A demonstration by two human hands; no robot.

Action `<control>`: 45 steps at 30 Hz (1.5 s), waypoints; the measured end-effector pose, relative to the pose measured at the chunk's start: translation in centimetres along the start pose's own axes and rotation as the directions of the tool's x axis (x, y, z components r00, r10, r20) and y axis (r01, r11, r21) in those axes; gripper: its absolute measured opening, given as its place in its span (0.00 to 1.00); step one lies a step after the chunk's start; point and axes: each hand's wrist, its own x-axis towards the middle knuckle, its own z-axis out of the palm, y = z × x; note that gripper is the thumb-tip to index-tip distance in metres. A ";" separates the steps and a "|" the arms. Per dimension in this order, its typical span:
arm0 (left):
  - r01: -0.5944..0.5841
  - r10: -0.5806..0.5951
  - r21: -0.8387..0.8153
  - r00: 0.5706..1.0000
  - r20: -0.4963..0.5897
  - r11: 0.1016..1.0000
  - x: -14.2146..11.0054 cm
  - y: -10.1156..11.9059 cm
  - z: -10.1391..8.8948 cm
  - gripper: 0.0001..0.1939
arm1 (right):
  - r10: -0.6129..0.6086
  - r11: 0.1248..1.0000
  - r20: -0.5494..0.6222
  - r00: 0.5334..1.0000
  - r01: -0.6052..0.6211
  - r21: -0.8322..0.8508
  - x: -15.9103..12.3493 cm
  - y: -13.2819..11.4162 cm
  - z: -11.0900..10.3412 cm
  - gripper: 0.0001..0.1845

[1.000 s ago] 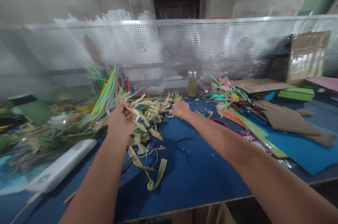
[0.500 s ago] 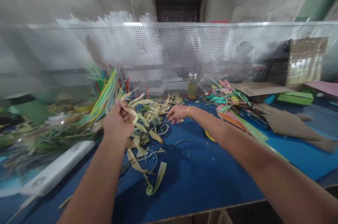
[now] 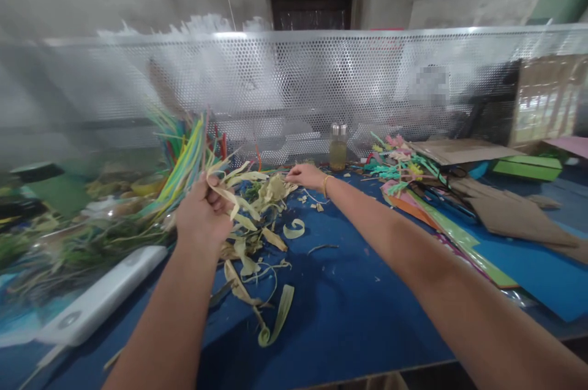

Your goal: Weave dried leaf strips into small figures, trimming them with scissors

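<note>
My left hand is closed around pale dried leaf strips, whose ends curl out past the fingers. Farther to the right, my right hand, with a thin bracelet at the wrist, pinches at the edge of a pale dried leaf on the heap between both hands; its fingertips are small and partly blurred. Loose curled strips, among them a green-tinged one, lie on the blue tabletop in front of the heap.
Coloured stems stand behind my left hand. A white power strip lies at the left. A glass bottle stands at the back before a perforated metal screen. Craft flowers and cardboard pieces lie at the right.
My right hand has moved slightly up and away, and its fingers have drawn together at the heap. Some strips there have shifted. My left hand keeps its hold.
</note>
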 end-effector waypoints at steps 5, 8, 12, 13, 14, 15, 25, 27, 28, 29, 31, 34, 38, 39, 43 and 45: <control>-0.003 0.003 -0.044 1.000 -0.012 0.999 -0.1 0.2 0.2 0.16 | 0.116 0.895 -0.006 0.993 -0.102 0.435 -2.8 0.0 -4.1 0.12; -0.031 0.031 -0.051 0.999 0.012 0.998 -0.1 0.1 0.2 0.13 | 0.119 0.841 -0.032 0.992 -0.084 0.534 -3.3 -1.1 -5.4 0.12; -0.051 0.052 -0.058 0.999 0.005 0.997 -0.2 0.0 -0.1 0.13 | 0.126 0.910 -0.051 0.991 -0.095 0.404 -2.0 -3.0 -6.1 0.10; -0.052 0.052 -0.066 0.999 0.002 0.996 -0.2 -0.1 -0.2 0.13 | 0.141 0.929 -0.071 0.988 -0.107 0.353 -1.6 -3.4 -6.3 0.08; -0.052 0.053 -0.072 0.999 0.003 0.996 -0.2 -0.1 -0.2 0.13 | 0.149 0.935 -0.094 0.984 -0.109 0.337 -1.2 -3.8 -6.6 0.08; -0.052 0.053 -0.076 0.999 0.008 0.996 -0.2 -0.1 -0.3 0.13 | 0.150 0.927 -0.117 0.982 -0.098 0.361 -0.9 -4.0 -6.9 0.08; 0.186 -0.161 -0.095 0.960 0.228 0.978 -1.1 0.1 0.7 0.11 | 0.184 0.834 -0.029 0.982 -0.141 0.533 -3.7 -3.9 -9.9 0.09; 0.292 -0.251 -0.088 0.914 0.318 0.952 -1.7 0.1 1.2 0.11 | 0.193 0.866 -0.021 0.981 -0.160 0.474 -4.5 -4.2 -10.1 0.08; 0.342 -0.289 -0.088 0.884 0.368 0.936 -2.1 0.0 1.4 0.11 | 0.177 0.873 -0.007 0.984 -0.154 0.464 -4.9 -4.6 -10.3 0.07; 0.379 -0.312 -0.092 0.858 0.408 0.921 -2.5 -0.1 1.7 0.11 | 0.158 0.876 0.007 0.987 -0.143 0.460 -5.2 -5.1 -10.3 0.07; 0.404 -0.319 -0.112 0.839 0.441 0.908 -3.2 -0.6 2.1 0.10 | 0.124 0.895 0.027 0.992 -0.124 0.429 -5.7 -6.3 -10.3 0.08; 0.372 -0.293 -0.109 0.853 0.431 0.922 -3.6 -1.5 2.6 0.11 | 0.016 0.927 0.023 1.000 -0.024 0.373 -6.7 -7.9 -9.3 0.09; 0.363 -0.269 -0.114 0.836 0.478 0.925 -3.3 -2.8 2.7 0.12 | -0.140 0.967 -0.071 0.988 0.152 0.206 -8.8 -8.8 -6.9 0.08; 0.363 -0.264 -0.126 0.837 0.479 0.923 -3.2 -3.2 2.7 0.12 | -0.154 0.974 -0.106 0.982 0.169 0.150 -9.4 -8.7 -6.4 0.08; 0.378 -0.281 -0.158 0.858 0.429 0.912 -3.0 -4.7 2.9 0.13 | -0.175 0.983 -0.174 0.969 0.183 0.032 -11.8 -8.0 -5.4 0.11; 0.380 -0.282 -0.190 0.873 0.398 0.905 -3.0 -5.1 3.0 0.15 | -0.167 0.983 -0.137 0.976 0.176 0.052 -12.9 -7.6 -5.2 0.12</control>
